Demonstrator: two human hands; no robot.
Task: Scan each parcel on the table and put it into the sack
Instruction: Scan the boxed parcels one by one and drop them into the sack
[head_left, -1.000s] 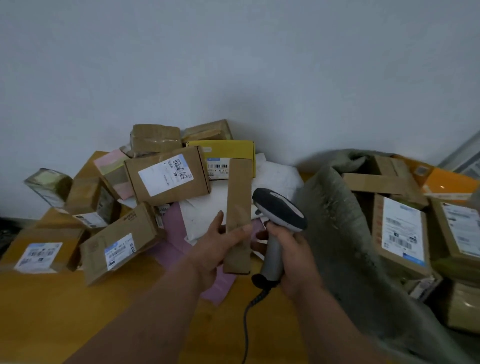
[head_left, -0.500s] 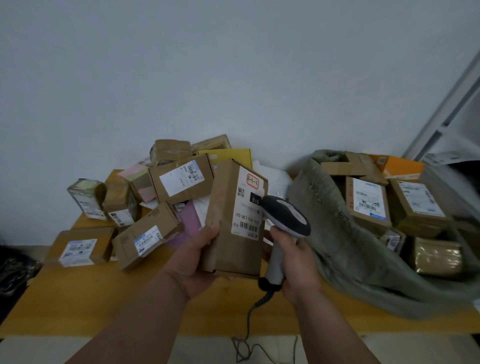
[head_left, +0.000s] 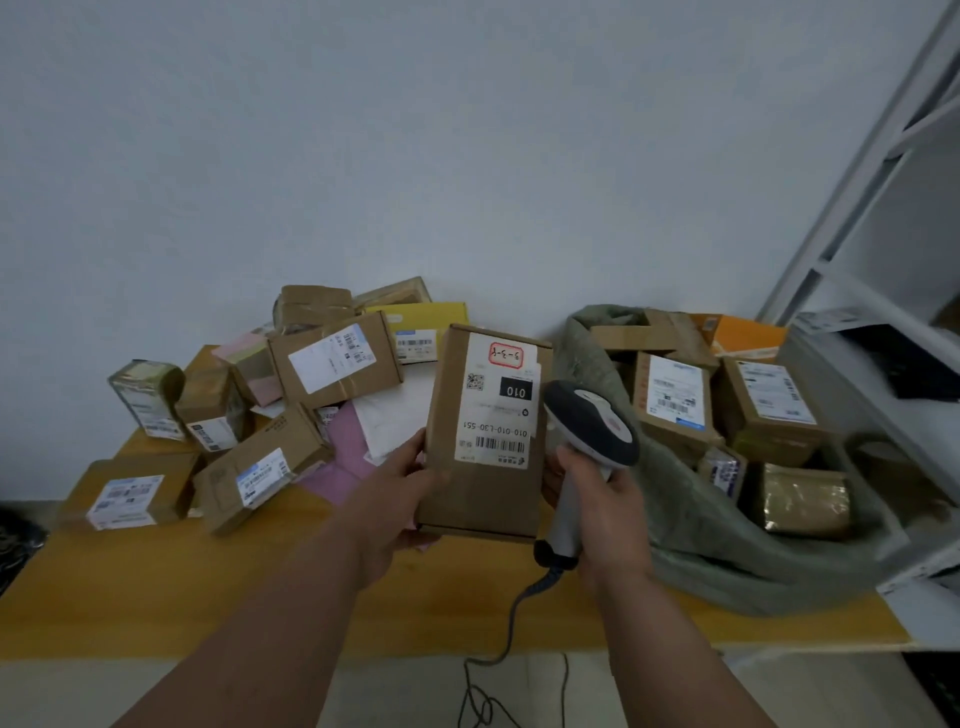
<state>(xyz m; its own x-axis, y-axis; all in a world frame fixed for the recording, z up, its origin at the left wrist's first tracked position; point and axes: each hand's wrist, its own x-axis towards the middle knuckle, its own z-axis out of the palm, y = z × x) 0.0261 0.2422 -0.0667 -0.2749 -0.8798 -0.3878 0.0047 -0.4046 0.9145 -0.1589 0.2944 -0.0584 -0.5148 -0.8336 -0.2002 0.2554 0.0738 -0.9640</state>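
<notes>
Hands: L (head_left: 392, 499) w/ parcel (head_left: 483, 436), R (head_left: 602, 499) w/ scanner (head_left: 587, 431) beside.

Dim, flat indoor light with a cool bluish cast over the pale wall (head_left: 467, 130); no single source visible. Soft, faint shadows only, pooled under the brown cardboard parcels (head_left: 332, 358) on the yellow wooden bench (head_left: 156, 587). No hard glare, just a dull sheen on the tape-wrapped box (head_left: 805, 499) inside the grey-green woven sack (head_left: 727, 551). Strong wide-angle bending at the edges: white metal shelf frame (head_left: 852, 208) leaning and curved at right, forearms stretched toward the lower corners. Slightly soft and grainy throughout; large print on the held parcel's white label (head_left: 496, 410) legible, smaller labels smeared. Dark, muddy patches at far left and lower right.
</notes>
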